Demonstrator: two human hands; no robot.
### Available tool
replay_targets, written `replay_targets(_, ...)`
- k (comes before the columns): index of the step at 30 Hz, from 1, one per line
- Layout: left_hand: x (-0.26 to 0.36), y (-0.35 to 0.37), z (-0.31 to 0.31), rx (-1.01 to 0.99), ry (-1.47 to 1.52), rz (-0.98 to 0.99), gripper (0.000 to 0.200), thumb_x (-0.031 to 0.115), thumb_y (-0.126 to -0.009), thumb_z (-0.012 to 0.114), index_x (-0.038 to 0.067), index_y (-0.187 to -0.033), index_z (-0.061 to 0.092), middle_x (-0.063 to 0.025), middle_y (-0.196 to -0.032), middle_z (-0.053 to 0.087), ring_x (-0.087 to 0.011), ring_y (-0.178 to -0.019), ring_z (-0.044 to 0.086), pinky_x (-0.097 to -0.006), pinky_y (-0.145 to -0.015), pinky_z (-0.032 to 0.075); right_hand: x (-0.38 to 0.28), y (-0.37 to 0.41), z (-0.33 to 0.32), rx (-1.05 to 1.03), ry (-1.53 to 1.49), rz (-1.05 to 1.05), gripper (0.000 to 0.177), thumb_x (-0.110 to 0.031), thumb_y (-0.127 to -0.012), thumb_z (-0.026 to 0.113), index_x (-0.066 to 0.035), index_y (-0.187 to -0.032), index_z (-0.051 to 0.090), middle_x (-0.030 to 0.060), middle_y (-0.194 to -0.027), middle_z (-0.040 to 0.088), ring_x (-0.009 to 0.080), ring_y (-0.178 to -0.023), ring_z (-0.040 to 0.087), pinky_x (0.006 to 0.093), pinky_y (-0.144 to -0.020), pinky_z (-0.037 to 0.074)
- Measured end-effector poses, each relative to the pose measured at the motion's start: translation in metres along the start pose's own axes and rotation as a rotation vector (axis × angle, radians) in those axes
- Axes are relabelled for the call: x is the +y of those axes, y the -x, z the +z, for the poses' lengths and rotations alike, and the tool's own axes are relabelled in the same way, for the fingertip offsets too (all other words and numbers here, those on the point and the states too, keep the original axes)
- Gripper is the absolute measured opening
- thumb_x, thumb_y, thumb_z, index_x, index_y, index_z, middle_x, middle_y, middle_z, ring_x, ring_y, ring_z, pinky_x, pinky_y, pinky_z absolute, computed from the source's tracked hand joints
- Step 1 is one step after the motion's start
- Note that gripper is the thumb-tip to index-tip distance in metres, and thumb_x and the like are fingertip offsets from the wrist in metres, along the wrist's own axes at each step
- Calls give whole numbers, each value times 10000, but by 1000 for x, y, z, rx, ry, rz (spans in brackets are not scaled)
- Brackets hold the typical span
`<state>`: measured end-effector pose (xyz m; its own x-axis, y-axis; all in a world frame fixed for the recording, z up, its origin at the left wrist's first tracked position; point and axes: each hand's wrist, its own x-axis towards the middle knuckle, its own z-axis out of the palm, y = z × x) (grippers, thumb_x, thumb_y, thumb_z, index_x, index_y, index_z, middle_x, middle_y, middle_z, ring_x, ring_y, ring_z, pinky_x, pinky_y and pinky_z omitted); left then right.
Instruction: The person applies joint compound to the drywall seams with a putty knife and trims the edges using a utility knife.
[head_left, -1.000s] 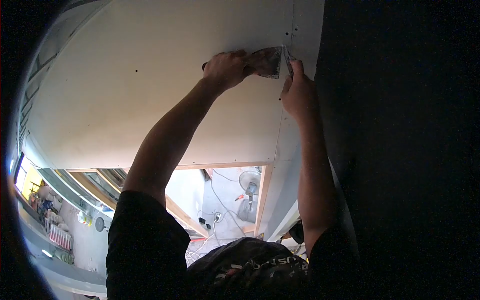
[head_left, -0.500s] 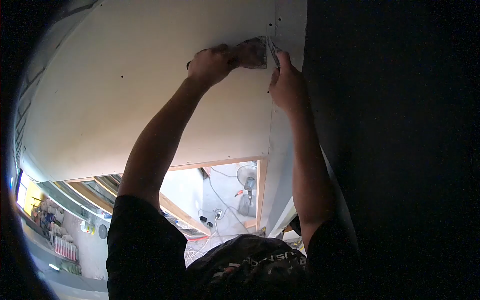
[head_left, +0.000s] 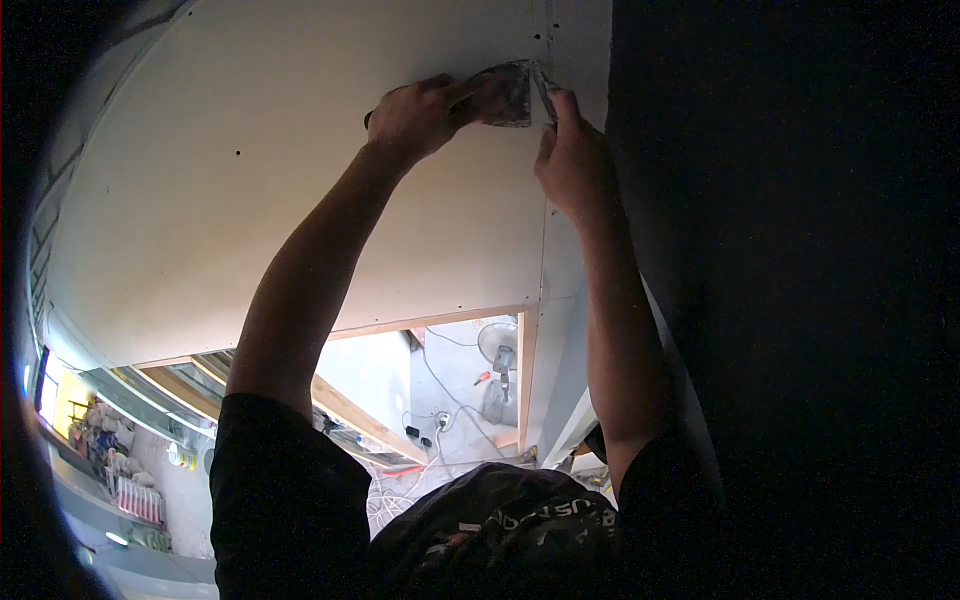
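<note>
My left hand [head_left: 413,122] is closed round the handle of a wide putty knife [head_left: 503,94], its smeared blade close to a board seam. Just right of that blade, my right hand [head_left: 578,165] grips a narrower scraper [head_left: 544,92], whose tip points up and left toward the wide blade's edge. Both tools are at the pale board [head_left: 240,230], near its joint with a grey strip [head_left: 575,60]. Whether the two blades touch cannot be made out.
A wood-framed opening [head_left: 523,380] lies below the board, showing a fan [head_left: 500,345] and cables [head_left: 430,370] on the floor. Lower left are stacked goods [head_left: 138,500] and a bucket [head_left: 180,456]. A dark surface [head_left: 790,250] fills the right side.
Both hands and their tools appear slightly higher in the view. The opening and floor items have shifted a little with the camera. Both grips stay closed.
</note>
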<state>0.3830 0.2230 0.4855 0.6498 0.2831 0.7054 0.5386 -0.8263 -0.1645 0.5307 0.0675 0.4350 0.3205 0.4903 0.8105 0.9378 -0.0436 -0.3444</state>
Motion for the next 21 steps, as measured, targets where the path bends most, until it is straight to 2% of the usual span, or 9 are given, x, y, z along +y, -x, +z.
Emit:
replay_targets(14,8,6,5,71,-19,13,459,596,-905,594,393,-1317,589,-32,-1173,686,-331,-1014,689,-486,-859,577,2,3,-1,-14,1,6,396,-83,-971,535,-76,-1348,416,269,-1132,662,428,-1049,662,503,-893,545)
replay_targets(21,9,5,1,3,12,-39,444,620,-924,551,364,-1281,612,-49,-1174,683,-347,-1034,680,-507,-873,566,0,2,3,-21,17,38,384,-85,-969,537,-76,-1338,430,278,-1121,662,428,-1046,663,500,-873,553)
